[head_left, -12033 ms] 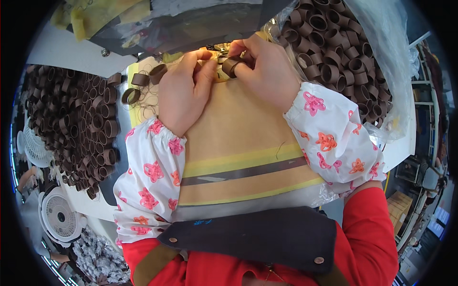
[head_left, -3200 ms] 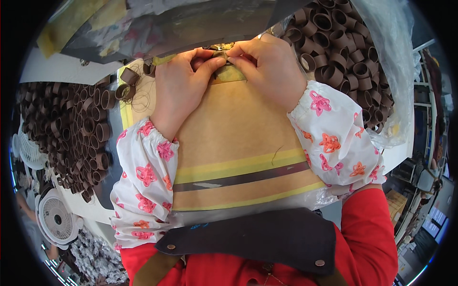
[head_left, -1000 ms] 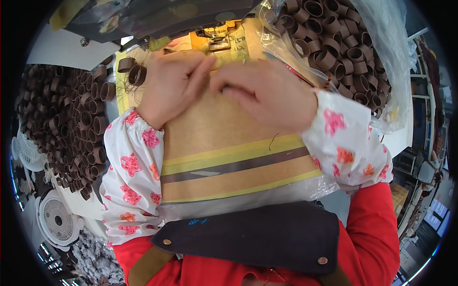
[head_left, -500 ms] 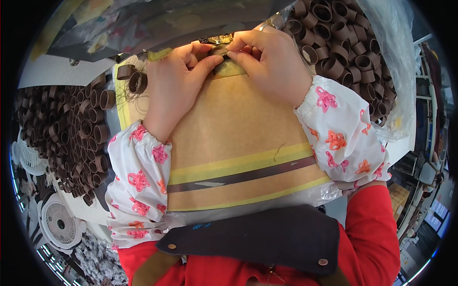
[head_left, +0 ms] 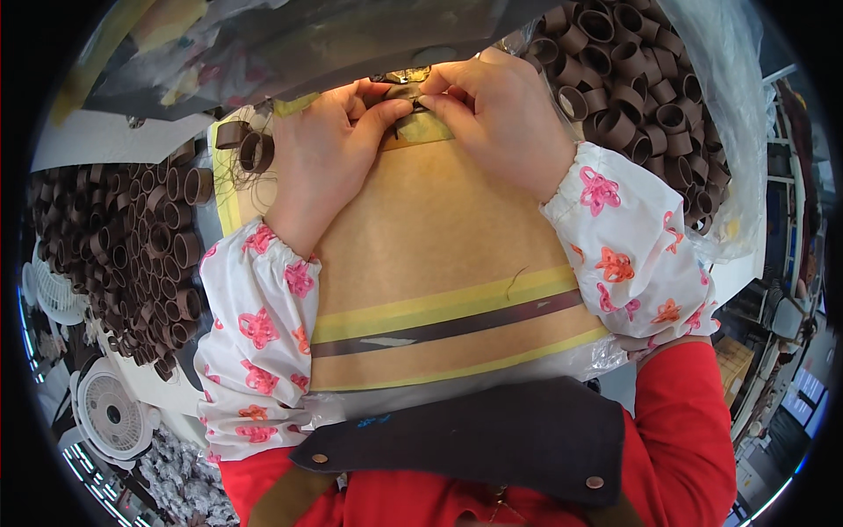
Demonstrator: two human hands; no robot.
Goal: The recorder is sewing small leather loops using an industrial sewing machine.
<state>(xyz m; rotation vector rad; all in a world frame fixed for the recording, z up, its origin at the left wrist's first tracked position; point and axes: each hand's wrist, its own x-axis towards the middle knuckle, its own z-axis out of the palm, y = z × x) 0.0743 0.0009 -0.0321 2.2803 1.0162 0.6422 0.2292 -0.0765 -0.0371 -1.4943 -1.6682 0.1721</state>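
Note:
My left hand (head_left: 325,149) and my right hand (head_left: 502,123) meet at the top centre, under a lit metal part (head_left: 407,76) of a machine that looks like a sewing machine. Thumb and fingers of each hand pinch a small dark brown piece (head_left: 416,104) from opposite sides. Most of that piece is hidden by the fingertips, and its full shape cannot be made out. A tan work surface (head_left: 430,211) with yellow tape lies beneath my hands. Two loose brown bands (head_left: 255,153) rest beside my left wrist, among fine threads.
Heaps of brown looped bands (head_left: 149,237) lie at the left, and more bands (head_left: 628,79) sit in clear plastic (head_left: 733,114) at the right. The dark machine body (head_left: 290,57) overhangs the top. A white fan (head_left: 114,413) stands lower left.
Both hands keep their pinch at the lit metal part, with only slight shifts. My left forearm has moved slightly to the right.

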